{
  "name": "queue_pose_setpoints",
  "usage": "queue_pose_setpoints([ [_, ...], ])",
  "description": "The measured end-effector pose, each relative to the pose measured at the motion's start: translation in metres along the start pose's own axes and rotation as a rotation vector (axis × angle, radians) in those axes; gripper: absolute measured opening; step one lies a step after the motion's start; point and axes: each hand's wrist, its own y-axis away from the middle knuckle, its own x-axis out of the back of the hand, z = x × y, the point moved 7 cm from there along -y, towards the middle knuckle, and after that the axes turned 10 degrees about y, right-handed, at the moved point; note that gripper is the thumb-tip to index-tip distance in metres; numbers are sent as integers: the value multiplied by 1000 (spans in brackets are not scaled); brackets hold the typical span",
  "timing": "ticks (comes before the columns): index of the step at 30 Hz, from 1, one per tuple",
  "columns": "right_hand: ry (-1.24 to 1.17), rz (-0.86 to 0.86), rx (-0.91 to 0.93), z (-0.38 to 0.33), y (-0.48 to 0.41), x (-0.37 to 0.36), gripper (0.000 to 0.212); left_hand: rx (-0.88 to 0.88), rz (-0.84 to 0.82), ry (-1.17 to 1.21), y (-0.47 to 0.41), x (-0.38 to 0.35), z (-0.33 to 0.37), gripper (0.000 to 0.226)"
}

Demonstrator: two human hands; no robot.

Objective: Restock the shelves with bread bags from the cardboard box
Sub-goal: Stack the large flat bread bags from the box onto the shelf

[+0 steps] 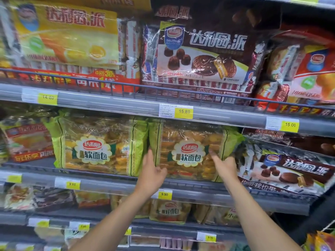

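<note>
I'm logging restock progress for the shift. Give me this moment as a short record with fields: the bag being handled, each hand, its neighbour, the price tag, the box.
bag handled: right bread bag, upright on the middle shelf
left hand: straight fingers against the bag's left edge
right hand: straight fingers on the bag's front, right side
neighbour: left bread bag, upright beside it
price tag below: 9.90
cardboard box: not in view
</note>
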Motion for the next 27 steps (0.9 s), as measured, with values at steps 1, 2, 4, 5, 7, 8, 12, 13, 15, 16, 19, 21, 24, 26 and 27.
queue_pose_setpoints([
  [1, 21, 32, 11, 0, 0, 2, 78, -41, 0, -59, 3, 2, 2, 93],
  [2, 49, 77, 24, 1, 1, 6, 79, -97, 14, -112, 8, 5, 5, 90],
  [4, 112, 221, 73, 6, 3, 12, 88, -260, 97, -216, 20, 19, 16, 79],
  [5, 129, 294, 119, 9, 8, 12, 90, -355, 161, -288, 26, 30, 23, 72],
  [7, 124, 401, 272, 8, 25, 7, 88, -502, 325, -449, 32, 52, 28, 64],
  [8, 148, 417, 371, 3, 34, 0, 83, -525, 400, -539, 32, 62, 26, 65],
  [12, 505, 445, 686, -9, 55, -31, 78, -300, 477, -704, 19, 92, 0, 106],
  [13, 561, 474, 722, -11, 58, -34, 78, -240, 469, -705, 15, 97, -8, 115],
  [15, 594, 504, 767, -15, 63, -37, 79, -167, 448, -711, 8, 102, -18, 124],
  [16, 601, 490, 767, -16, 64, -40, 80, -151, 428, -709, 4, 101, -21, 125],
  [19, 720, 371, 699, -12, 56, -60, 92, -123, 382, -691, -6, 98, -22, 123],
  [21, 820, 297, 673, -10, 46, -71, 102, -129, 384, -695, -8, 99, -22, 122],
  [24, 866, 231, 693, -10, 34, -73, 111, -146, 384, -685, -9, 101, -23, 122],
  [26, 869, 192, 707, -9, 29, -72, 116, -151, 365, -705, -10, 102, -25, 126],
  [27, 872, 179, 717, -8, 29, -71, 117, -148, 344, -719, -11, 102, -27, 128],
])
